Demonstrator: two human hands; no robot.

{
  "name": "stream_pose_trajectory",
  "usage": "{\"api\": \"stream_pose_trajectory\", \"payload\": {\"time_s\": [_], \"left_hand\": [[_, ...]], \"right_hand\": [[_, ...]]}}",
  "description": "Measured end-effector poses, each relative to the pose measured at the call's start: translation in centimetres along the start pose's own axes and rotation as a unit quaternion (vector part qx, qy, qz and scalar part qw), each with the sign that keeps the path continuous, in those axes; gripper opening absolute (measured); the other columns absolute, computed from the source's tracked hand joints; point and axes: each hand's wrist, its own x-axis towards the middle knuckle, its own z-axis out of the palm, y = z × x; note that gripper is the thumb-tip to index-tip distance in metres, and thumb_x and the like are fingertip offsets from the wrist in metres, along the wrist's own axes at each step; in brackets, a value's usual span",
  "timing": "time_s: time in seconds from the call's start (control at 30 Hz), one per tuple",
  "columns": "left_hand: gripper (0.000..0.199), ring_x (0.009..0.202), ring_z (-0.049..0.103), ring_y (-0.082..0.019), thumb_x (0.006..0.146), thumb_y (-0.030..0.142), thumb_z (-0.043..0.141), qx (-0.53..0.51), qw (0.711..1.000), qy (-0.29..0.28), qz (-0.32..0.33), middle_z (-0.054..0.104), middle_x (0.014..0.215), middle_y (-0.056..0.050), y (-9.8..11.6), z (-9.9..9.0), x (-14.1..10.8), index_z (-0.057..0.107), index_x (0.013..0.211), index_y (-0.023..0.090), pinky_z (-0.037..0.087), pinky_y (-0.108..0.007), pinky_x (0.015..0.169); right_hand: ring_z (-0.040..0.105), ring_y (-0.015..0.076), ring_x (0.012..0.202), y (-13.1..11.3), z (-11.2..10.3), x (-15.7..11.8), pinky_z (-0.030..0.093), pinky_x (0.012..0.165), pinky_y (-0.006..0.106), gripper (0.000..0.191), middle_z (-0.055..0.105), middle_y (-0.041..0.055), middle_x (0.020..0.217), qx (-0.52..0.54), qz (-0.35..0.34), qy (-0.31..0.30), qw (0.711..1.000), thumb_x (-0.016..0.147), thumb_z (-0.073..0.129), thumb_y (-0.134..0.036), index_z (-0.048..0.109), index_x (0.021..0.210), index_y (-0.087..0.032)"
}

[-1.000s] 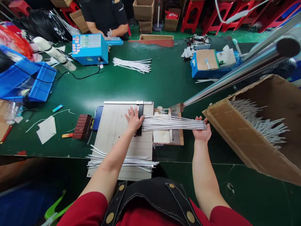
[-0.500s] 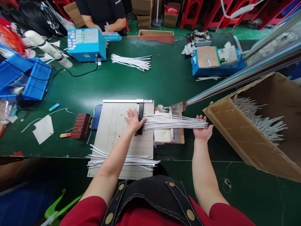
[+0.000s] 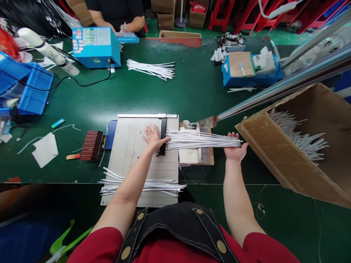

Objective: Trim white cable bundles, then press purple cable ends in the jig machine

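Observation:
My left hand [image 3: 153, 138] lies flat with spread fingers on a pale cutting board [image 3: 167, 171], just left of its black clamp bar [image 3: 163, 135]. A bundle of long white strips [image 3: 203, 140] runs from that bar to the right. My right hand [image 3: 234, 150] cradles the bundle's far end from below, fingers curled over it. A loose pile of white strips [image 3: 142, 187] lies on the board's near end, under my left forearm.
An open cardboard box [image 3: 263, 146] of white strips tilts at the right, below a metal tube [image 3: 285, 86]. Across the green table stand a blue machine [image 3: 95, 47], another white bundle [image 3: 150, 69] and a blue crate [image 3: 35, 93]. A co-worker [image 3: 115, 12] sits beyond.
The whole scene has shifted slightly left and up in view. My left hand has slid a little left of the black bar, and my right hand still carries the bundle.

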Motion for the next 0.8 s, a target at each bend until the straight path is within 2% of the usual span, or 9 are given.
{"api": "stream_pose_trajectory", "payload": {"time_s": [0.17, 0.33, 0.47, 0.6, 0.7, 0.8], "left_hand": [[0.121, 0.155, -0.008, -0.039, 0.077, 0.038, 0.084, -0.017, 0.999, -0.032, -0.003, -0.011, 0.166, -0.027, -0.8, -1.4, 0.1, 0.003, 0.164, 0.014, 0.003, -0.061, 0.123], [0.128, 0.153, -0.011, -0.042, 0.072, 0.057, 0.084, -0.007, 1.000, 0.002, 0.009, -0.012, 0.166, -0.027, -0.7, -0.2, 0.0, 0.005, 0.163, 0.014, 0.001, -0.064, 0.122], [0.131, 0.153, -0.013, -0.042, 0.065, 0.056, 0.088, -0.008, 1.000, 0.018, 0.009, -0.012, 0.167, -0.023, -0.3, 0.6, 0.3, 0.009, 0.164, 0.021, 0.000, -0.066, 0.120], [0.130, 0.154, -0.012, -0.040, 0.064, 0.049, 0.090, -0.009, 0.999, 0.028, 0.018, -0.015, 0.167, -0.021, -1.3, -0.5, 0.4, 0.009, 0.163, 0.023, -0.001, -0.064, 0.122], [0.127, 0.154, -0.012, -0.040, 0.070, 0.053, 0.085, -0.024, 1.000, 0.006, 0.010, -0.015, 0.167, -0.022, -2.1, -1.4, 0.0, 0.004, 0.163, 0.022, 0.001, -0.064, 0.121], [0.129, 0.153, -0.014, -0.042, 0.071, 0.054, 0.085, -0.020, 1.000, -0.007, 0.012, -0.015, 0.166, -0.024, -2.2, -1.1, -0.6, 0.002, 0.163, 0.018, 0.002, -0.065, 0.121]], "right_hand": [[0.073, 0.0203, 0.099, 0.0, 0.2, -0.2, 0.062, 0.088, 0.039, 0.070, 0.074, 0.0078, 0.097, -0.008, 0.005, 0.005, 1.000, 0.102, 0.019, -0.065, 0.069, 0.094, -0.016], [0.073, 0.0194, 0.100, 0.0, 0.1, -0.1, 0.061, 0.092, 0.039, 0.062, 0.074, 0.0077, 0.098, -0.009, 0.002, -0.006, 1.000, 0.101, 0.030, -0.064, 0.069, 0.093, -0.016], [0.072, 0.0197, 0.101, 0.0, -0.1, 0.1, 0.059, 0.096, 0.040, 0.056, 0.074, 0.0075, 0.099, -0.011, 0.001, -0.014, 1.000, 0.098, 0.040, -0.065, 0.069, 0.094, -0.017], [0.072, 0.0201, 0.101, 0.0, 0.0, -0.1, 0.059, 0.096, 0.042, 0.058, 0.074, 0.0079, 0.100, -0.010, 0.004, -0.010, 1.000, 0.098, 0.040, -0.067, 0.069, 0.095, -0.017], [0.072, 0.0203, 0.100, 0.1, 0.2, -0.4, 0.060, 0.093, 0.040, 0.063, 0.073, 0.0087, 0.099, -0.004, 0.006, -0.001, 1.000, 0.099, 0.033, -0.067, 0.069, 0.095, -0.016], [0.072, 0.0202, 0.100, 0.1, 0.5, -0.7, 0.061, 0.091, 0.039, 0.063, 0.073, 0.0088, 0.100, -0.003, 0.007, 0.002, 1.000, 0.100, 0.031, -0.066, 0.069, 0.095, -0.016]]}}
